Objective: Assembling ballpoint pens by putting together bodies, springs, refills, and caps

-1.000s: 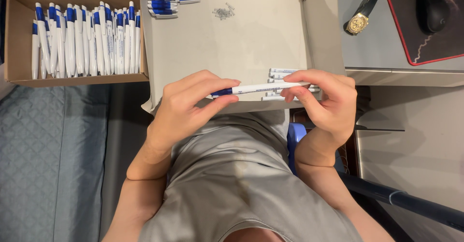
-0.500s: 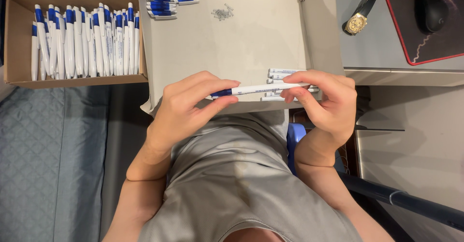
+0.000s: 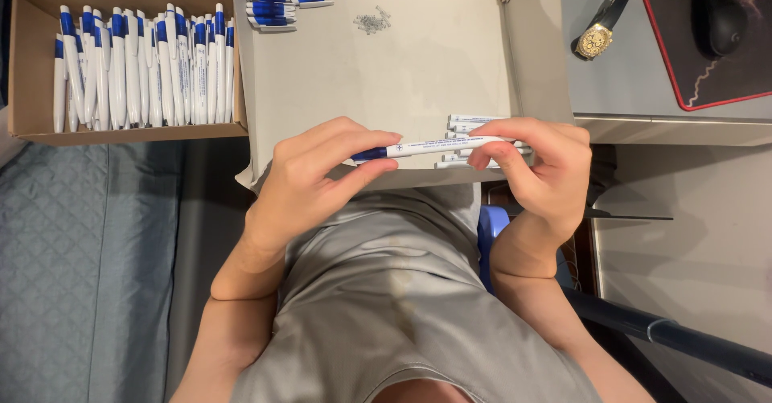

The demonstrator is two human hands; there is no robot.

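Both my hands hold one white pen with a blue grip (image 3: 426,147) level over the near edge of a shallow grey cardboard tray (image 3: 418,57). My left hand (image 3: 318,178) pinches the blue end between thumb and fingers. My right hand (image 3: 539,174) grips the white end. Just beyond my right fingers lie a few white pen barrels (image 3: 474,121) on the tray. At the tray's far left corner sit several blue and white pen parts (image 3: 281,1), and a small heap of tiny springs (image 3: 371,22) lies near the far edge.
A brown cardboard box (image 3: 121,133) at the left holds several finished white and blue pens (image 3: 141,61). On the grey desk at the right lie a gold wristwatch (image 3: 597,37) and a black mouse (image 3: 720,18) on a red-edged mat. A grey quilted surface (image 3: 72,266) is below left.
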